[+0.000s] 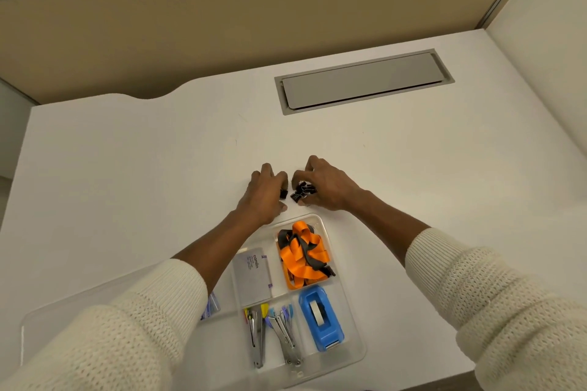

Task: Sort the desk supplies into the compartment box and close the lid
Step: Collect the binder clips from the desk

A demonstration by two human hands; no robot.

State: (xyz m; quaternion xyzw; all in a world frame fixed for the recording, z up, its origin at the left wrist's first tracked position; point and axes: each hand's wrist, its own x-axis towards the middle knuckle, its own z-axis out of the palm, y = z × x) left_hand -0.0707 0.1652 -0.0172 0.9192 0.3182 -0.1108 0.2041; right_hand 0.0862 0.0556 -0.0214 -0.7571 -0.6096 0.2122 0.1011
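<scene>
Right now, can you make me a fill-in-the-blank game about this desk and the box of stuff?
1. The tape dispenser in the clear compartment box is coloured ____.
2. The lanyard is black and ____.
3. Both hands, left hand and right hand, are gathering small black ____ clips on the desk.
4. The two metal staplers lie to the ____ of the tape dispenser.

Missing words: blue; orange; binder; left

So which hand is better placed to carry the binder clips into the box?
Probably the right hand: it cups most of the black binder clips, just beyond the compartment box. The left hand touches only one.
</scene>
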